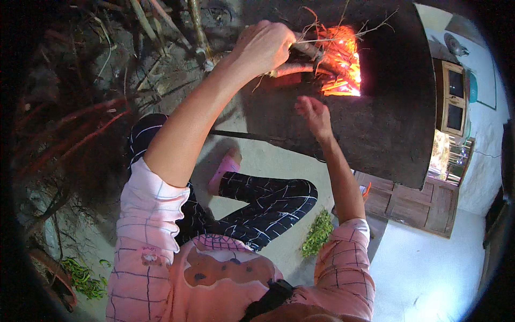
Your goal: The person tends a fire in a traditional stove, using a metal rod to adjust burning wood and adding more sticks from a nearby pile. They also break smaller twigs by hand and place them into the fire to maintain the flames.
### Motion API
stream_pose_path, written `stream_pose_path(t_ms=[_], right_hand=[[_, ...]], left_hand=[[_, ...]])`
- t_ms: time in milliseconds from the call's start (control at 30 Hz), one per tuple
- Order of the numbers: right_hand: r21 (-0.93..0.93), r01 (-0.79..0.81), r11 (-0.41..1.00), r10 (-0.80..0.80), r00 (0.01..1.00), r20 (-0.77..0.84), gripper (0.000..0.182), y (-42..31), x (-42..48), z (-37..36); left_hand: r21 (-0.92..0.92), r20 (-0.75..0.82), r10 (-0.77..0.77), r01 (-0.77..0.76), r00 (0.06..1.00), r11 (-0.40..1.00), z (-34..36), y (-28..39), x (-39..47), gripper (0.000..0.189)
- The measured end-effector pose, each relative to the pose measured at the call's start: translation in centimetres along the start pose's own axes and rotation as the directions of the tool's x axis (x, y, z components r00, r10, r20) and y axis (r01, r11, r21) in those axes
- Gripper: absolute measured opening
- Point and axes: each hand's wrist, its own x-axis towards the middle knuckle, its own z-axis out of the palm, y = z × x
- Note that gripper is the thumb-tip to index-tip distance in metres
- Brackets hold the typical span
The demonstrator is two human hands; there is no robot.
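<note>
A fire burns in a square opening of a dark stove wall. My left hand is closed round the end of a thin, dry branching twig, whose fine tips spread over the flames. Thicker sticks stick out of the opening beside and below that hand, their far ends in the fire. My right hand is below the opening, in front of the stove wall, fingers loosely curled and nothing seen in them.
Firewood sticks and thin branches lie at the left. Green leaves lie on the floor at the right, green chillies at the lower left. A wooden cabinet and a wooden door are at the right.
</note>
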Motion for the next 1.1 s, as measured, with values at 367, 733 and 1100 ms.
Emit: stream_pose_path(t_ms=[367, 733, 1100], right_hand=[[-0.634, 0.257, 0.729, -0.126, 0.962, 0.244, 0.037, 0.7, -1.5, -0.1], [-0.948, 0.315, 0.041, 0.211, 0.925, 0.316, 0.038, 4.4, -7.4, -1.3], [-0.248, -0.695, 0.675, 0.672, 0.440, 0.595, 0.042, -0.4, -18.3, -7.2]], left_hand=[[0.106, 0.021, 0.050, -0.052, 0.999, 0.993, -2.0, 0.2, 0.7, 0.033], [0.036, -0.036, 0.081, -0.080, 0.996, 0.996, -1.0, 0.2, 0.5, 0.027], [-0.013, 0.144, -0.116, 0.119, 0.983, 0.993, -2.1, 0.6, 1.6, 0.024]])
